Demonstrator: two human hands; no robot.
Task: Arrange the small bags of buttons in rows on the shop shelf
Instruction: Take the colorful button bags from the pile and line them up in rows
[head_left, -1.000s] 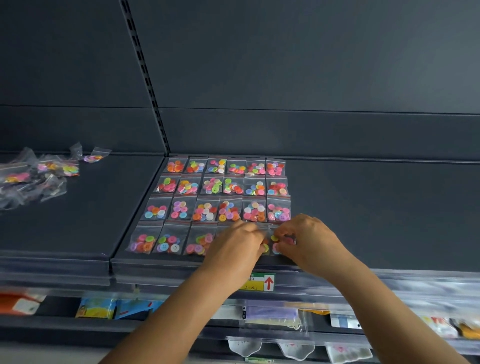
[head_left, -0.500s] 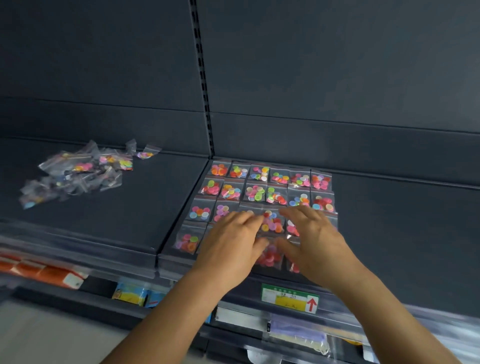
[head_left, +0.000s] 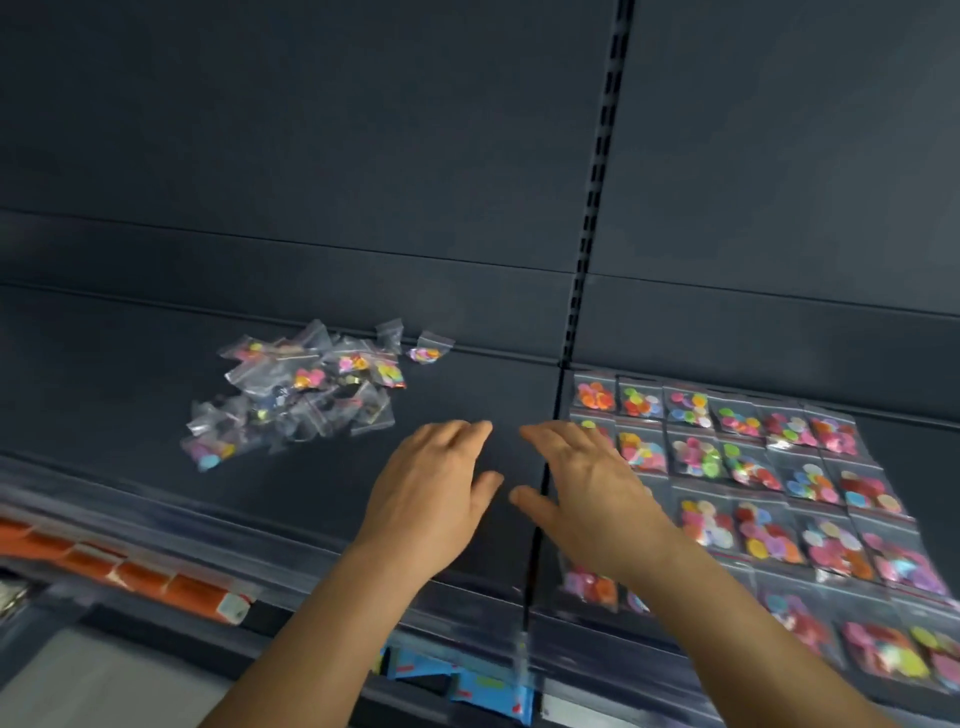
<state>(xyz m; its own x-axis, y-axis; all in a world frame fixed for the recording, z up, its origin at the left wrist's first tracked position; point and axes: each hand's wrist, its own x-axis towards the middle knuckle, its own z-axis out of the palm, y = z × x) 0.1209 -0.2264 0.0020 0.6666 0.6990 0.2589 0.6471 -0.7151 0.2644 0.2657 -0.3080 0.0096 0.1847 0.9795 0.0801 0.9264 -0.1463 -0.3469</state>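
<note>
1. both hands hover empty with fingers spread: left hand, right hand, side by side above the dark grey shop shelf.
2. loose pile of small clear bags of coloured buttons lies up and left; the left hand is nearer.
3. neat rows of button bags lie right, partly under the right hand.

a dark grey back panel rises behind, split by a slotted upright strip. orange packets and blue packets sit on a lower level.
</note>
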